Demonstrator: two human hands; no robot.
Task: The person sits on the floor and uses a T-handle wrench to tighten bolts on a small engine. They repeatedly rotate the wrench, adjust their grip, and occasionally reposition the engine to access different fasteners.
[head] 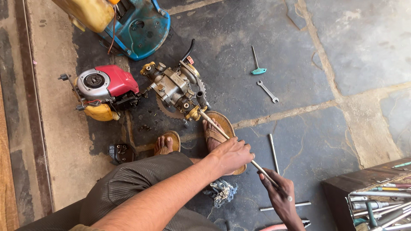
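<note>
While my left hand [231, 155] and right hand [279, 188] both clenched the long steel rod [222, 131], its axis ran up-left into the grey metal pump assembly [174, 87], nearer my left.

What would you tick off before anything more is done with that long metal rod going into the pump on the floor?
1. Both hands on the metal rod: left hand and right hand each grip it: ok.
2. Rod tip meets the pump assembly at its brass fitting: ok.
3. How deep the tip is seated: cannot tell.
4. Sandalled foot lies right under the rod: not ok.
5. Loose spanner and T-handle key lie apart from the hands: ok.
</note>
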